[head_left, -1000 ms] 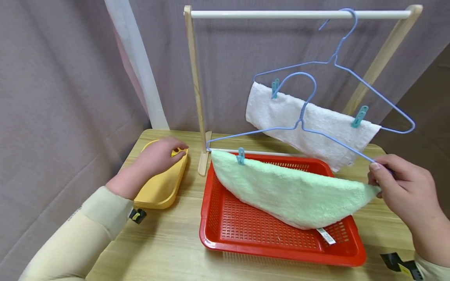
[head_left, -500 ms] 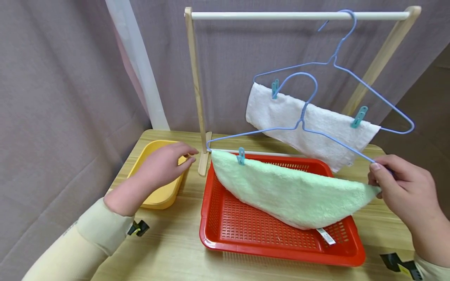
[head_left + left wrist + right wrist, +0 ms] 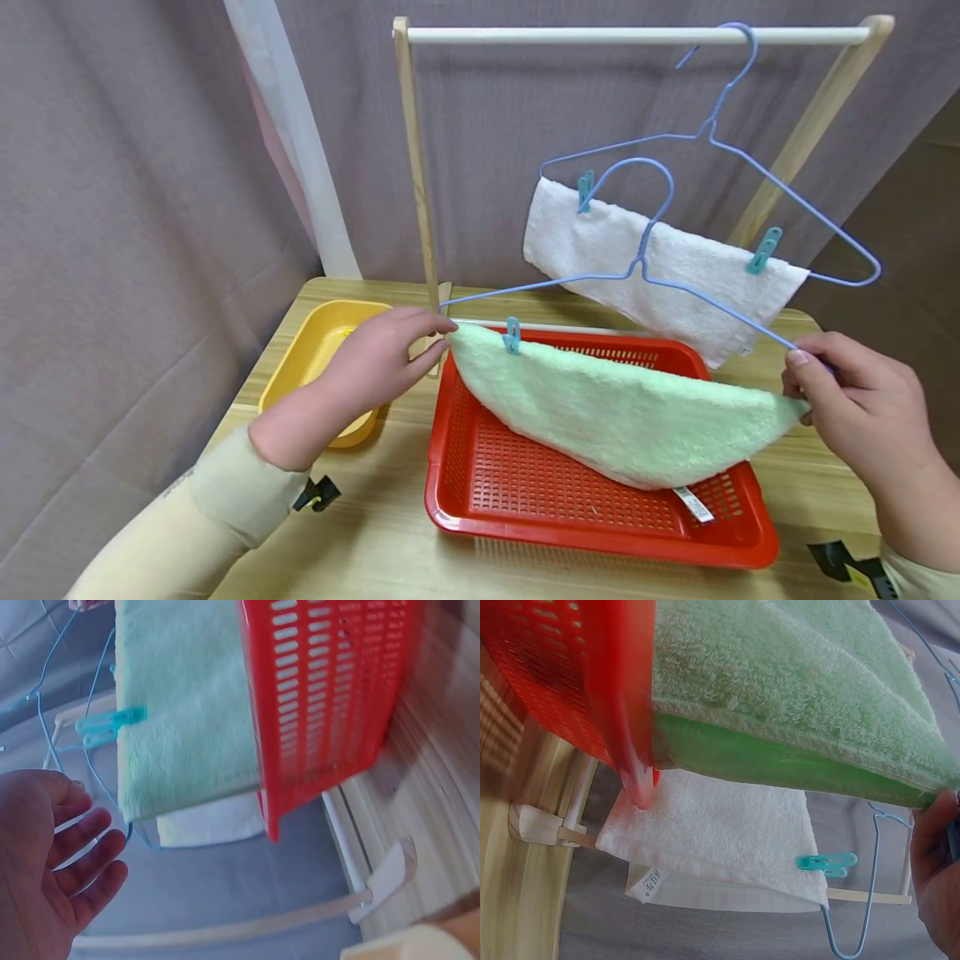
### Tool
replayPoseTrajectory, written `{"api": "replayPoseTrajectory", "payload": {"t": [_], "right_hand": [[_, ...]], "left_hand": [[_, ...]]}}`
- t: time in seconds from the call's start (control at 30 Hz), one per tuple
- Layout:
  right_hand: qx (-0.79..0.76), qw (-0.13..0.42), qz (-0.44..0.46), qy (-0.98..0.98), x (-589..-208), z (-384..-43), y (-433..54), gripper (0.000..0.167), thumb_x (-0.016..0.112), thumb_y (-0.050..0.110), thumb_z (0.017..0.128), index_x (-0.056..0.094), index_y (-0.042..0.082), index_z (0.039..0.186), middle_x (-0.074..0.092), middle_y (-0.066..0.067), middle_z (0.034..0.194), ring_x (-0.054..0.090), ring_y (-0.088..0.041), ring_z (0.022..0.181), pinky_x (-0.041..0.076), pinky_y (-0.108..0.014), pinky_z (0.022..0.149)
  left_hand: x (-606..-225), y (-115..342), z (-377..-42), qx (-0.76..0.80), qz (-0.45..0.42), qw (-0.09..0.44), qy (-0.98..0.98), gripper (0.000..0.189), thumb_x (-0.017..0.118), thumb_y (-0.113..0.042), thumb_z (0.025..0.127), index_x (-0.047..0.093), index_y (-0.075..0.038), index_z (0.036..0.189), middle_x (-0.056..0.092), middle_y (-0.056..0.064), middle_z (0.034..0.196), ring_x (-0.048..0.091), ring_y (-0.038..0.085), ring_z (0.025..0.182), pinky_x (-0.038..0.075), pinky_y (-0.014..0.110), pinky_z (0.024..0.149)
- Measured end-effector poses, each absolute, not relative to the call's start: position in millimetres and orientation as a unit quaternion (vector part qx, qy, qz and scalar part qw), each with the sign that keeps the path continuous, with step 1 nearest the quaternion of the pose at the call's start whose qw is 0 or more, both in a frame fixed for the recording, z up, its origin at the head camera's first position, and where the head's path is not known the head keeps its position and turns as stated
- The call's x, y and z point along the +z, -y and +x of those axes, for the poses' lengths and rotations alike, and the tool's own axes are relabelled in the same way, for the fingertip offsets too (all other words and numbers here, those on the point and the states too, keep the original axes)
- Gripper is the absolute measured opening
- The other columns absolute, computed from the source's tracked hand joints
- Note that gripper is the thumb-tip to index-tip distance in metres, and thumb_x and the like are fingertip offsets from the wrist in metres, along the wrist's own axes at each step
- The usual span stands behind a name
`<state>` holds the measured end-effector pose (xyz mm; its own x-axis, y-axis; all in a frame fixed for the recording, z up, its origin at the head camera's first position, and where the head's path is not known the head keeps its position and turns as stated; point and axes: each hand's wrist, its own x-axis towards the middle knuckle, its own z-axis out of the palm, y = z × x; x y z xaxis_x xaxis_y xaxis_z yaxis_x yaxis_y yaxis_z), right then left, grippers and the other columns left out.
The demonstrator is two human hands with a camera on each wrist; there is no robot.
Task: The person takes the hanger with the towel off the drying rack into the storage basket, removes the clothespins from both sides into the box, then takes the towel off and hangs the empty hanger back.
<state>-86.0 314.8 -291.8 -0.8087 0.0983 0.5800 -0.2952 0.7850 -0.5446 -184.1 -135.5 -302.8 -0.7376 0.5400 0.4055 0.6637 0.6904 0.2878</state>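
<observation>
A light green towel is folded over the bottom bar of a blue wire hanger, with a teal clothespin fixed near its left end. My right hand pinches the hanger's right end together with the towel's corner. At the opposite end, my left hand reaches to the towel's left corner with relaxed fingers. The left wrist view shows those fingers loosely bent beside the corner, holding nothing. Below the towel lies a red perforated basket.
Behind stands a wooden rack with a white rod. A second blue hanger hangs from it, carrying a white towel clipped by teal clothespins. A yellow tray sits at the left of the wooden table.
My left hand has come out from over the yellow tray and moved right to the green towel's left corner. The right hand keeps its grip on the hanger and towel, nearly still.
</observation>
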Motion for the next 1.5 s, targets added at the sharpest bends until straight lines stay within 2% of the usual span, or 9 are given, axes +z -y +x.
{"api": "replayPoseTrajectory", "payload": {"t": [0.2, 0.5, 0.67, 1.1, 1.27, 1.5], "right_hand": [[0.334, 0.315, 0.065, 0.886, -293, -86, -315, 0.011, 0.061, 0.001, 0.095, 0.062, 0.004, 0.084, 0.053, 0.024, 0.068, 0.044, 0.004, 0.052, 0.038, -0.011, 0.045], [0.345, 0.318, 0.065, 0.881, -295, -85, -315, 0.012, 0.062, 0.000, 0.094, 0.063, 0.005, 0.084, 0.054, 0.024, 0.068, 0.045, 0.004, 0.052, 0.039, -0.011, 0.045], [0.361, 0.320, 0.068, 0.873, -297, -86, -313, 0.013, 0.062, -0.002, 0.093, 0.063, 0.004, 0.082, 0.054, 0.022, 0.066, 0.046, 0.003, 0.052, 0.039, -0.011, 0.045], [0.367, 0.324, 0.081, 0.868, -299, -86, -313, 0.014, 0.061, -0.005, 0.092, 0.063, 0.003, 0.081, 0.055, 0.020, 0.066, 0.045, 0.003, 0.052, 0.039, -0.011, 0.046], [0.364, 0.328, 0.085, 0.868, -298, -87, -312, 0.014, 0.060, -0.004, 0.092, 0.063, 0.002, 0.080, 0.055, 0.021, 0.067, 0.045, 0.004, 0.052, 0.038, -0.011, 0.046], [0.361, 0.329, 0.085, 0.869, -298, -87, -313, 0.014, 0.060, -0.003, 0.092, 0.063, 0.003, 0.080, 0.054, 0.021, 0.067, 0.045, 0.004, 0.052, 0.038, -0.011, 0.045]], "left_hand": [[-301, 120, -181, -0.216, -0.371, 0.165, 0.888, 0.028, 0.069, -0.023, 0.094, 0.070, -0.014, 0.121, 0.069, 0.000, 0.118, 0.062, 0.021, 0.115, 0.048, 0.040, 0.099], [-307, 97, -185, -0.201, -0.397, 0.190, 0.875, 0.038, 0.067, -0.029, 0.094, 0.064, -0.014, 0.129, 0.065, 0.001, 0.126, 0.055, 0.023, 0.123, 0.038, 0.042, 0.108], [-310, 88, -185, -0.208, -0.397, 0.179, 0.876, 0.045, 0.065, -0.032, 0.096, 0.058, -0.012, 0.136, 0.062, 0.003, 0.131, 0.051, 0.024, 0.128, 0.033, 0.041, 0.112], [-312, 81, -185, -0.216, -0.397, 0.147, 0.880, 0.044, 0.057, -0.028, 0.102, 0.053, -0.011, 0.142, 0.063, 0.002, 0.130, 0.054, 0.020, 0.127, 0.037, 0.041, 0.109], [-311, 81, -186, -0.243, -0.394, 0.143, 0.875, 0.040, 0.059, -0.027, 0.101, 0.057, -0.012, 0.138, 0.065, 0.000, 0.126, 0.056, 0.018, 0.124, 0.039, 0.038, 0.107], [-311, 81, -186, -0.315, -0.387, 0.115, 0.859, 0.021, 0.064, -0.024, 0.098, 0.066, -0.016, 0.118, 0.067, -0.007, 0.112, 0.060, 0.011, 0.110, 0.047, 0.031, 0.096]]}}
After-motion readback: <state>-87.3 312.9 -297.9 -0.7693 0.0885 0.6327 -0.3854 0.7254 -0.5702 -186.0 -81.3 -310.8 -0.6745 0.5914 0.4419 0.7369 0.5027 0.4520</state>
